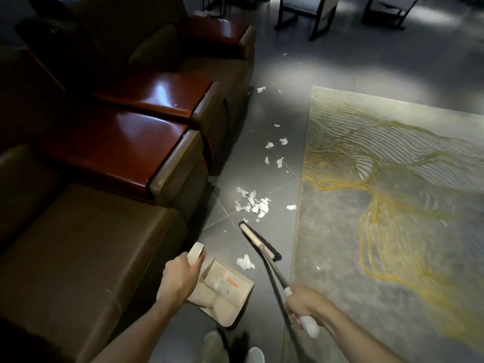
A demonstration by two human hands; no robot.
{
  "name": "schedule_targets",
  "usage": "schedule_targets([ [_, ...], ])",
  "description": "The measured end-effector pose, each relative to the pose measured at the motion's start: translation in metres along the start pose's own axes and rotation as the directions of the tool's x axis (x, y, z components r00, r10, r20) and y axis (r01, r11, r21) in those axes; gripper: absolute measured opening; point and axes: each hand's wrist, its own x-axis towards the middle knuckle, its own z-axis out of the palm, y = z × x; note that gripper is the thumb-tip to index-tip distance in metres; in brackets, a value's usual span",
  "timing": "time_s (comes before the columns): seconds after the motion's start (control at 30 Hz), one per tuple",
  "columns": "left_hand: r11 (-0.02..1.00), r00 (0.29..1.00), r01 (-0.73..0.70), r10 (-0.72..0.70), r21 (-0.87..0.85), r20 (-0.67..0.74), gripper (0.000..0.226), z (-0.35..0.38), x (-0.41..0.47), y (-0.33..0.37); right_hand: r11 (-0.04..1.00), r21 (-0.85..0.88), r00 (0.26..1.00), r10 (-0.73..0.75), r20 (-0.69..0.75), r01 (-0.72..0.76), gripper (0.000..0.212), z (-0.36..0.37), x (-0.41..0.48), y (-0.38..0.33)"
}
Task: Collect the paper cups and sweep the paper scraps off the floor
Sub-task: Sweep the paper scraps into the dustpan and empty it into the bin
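The left grip [180, 271] curls round the handle of the dustpan [225, 289]; the right grip [305, 306] clasps the broom [255, 239], whose head lies just left of the rug [392, 205], near the paper scraps [252, 204].

The rug [392, 218] looks matt and woven. Beside it, crumpled paper scraps [252, 204] lie on smooth, faintly shiny floor [277, 100]. Beyond them, the armrests [117, 150] look like glossy lacquered wood.
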Motion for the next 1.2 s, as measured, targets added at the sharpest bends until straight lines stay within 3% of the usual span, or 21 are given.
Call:
schedule_targets([
  [0.07, 1.000, 1.000, -0.016, 0.016, -0.005, 0.001, 0.043, 0.002, 0.006, 0.006, 1.000, 0.002, 0.997, -0.015, 0.071, 0.015, 0.010, -0.002, -0.005, -0.005],
  [0.13, 0.999, 0.999, -0.034, 0.035, -0.027, 0.004, 0.042, 0.002, 0.012, 0.010, 0.993, 0.119, 0.991, -0.001, 0.137, -0.015, 0.010, 0.001, -0.012, -0.007],
  [0.23, 0.998, 0.998, -0.062, 0.062, -0.018, 0.011, 0.043, -0.001, 0.018, 0.017, 0.916, 0.356, 0.948, 0.070, 0.310, -0.184, 0.018, -0.008, -0.018, -0.009],
  [0.3, 0.996, 0.996, -0.085, 0.085, 0.010, 0.010, 0.043, -0.003, 0.023, 0.020, 0.848, 0.421, 0.887, 0.116, 0.447, -0.323, 0.018, -0.024, -0.022, -0.011],
  [0.4, 0.992, 0.993, -0.115, 0.114, 0.044, 0.027, 0.043, -0.012, 0.030, 0.021, 0.783, 0.483, 0.843, 0.096, 0.529, -0.392, 0.017, -0.043, -0.030, -0.012],
  [0.57, 0.995, 0.995, -0.101, 0.101, 0.001, 0.029, 0.043, -0.021, 0.042, 0.018, 0.736, 0.623, 0.936, 0.040, 0.351, -0.265, 0.038, -0.057, -0.032, -0.024],
  [0.77, 0.994, 0.995, -0.102, 0.102, 0.040, 0.016, 0.038, -0.035, 0.065, 0.024, 0.682, 0.718, 0.990, 0.078, 0.118, -0.139, 0.023, -0.102, 0.007, -0.042],
  [0.83, 0.994, 0.994, -0.104, 0.103, 0.031, 0.045, 0.036, -0.040, 0.078, 0.027, 0.686, 0.722, 0.995, 0.096, 0.027, -0.086, 0.015, -0.119, 0.019, -0.049],
  [0.97, 0.988, 0.984, -0.149, 0.144, 0.040, 0.103, 0.032, -0.044, 0.097, 0.037, 0.727, 0.686, 0.986, 0.125, -0.108, -0.017, 0.023, -0.145, 0.036, -0.052],
  [1.2, 0.955, 0.937, -0.288, 0.267, 0.068, 0.225, 0.029, -0.045, 0.100, 0.053, 0.572, 0.820, 0.960, 0.239, -0.145, -0.019, 0.020, -0.131, 0.011, -0.020],
])
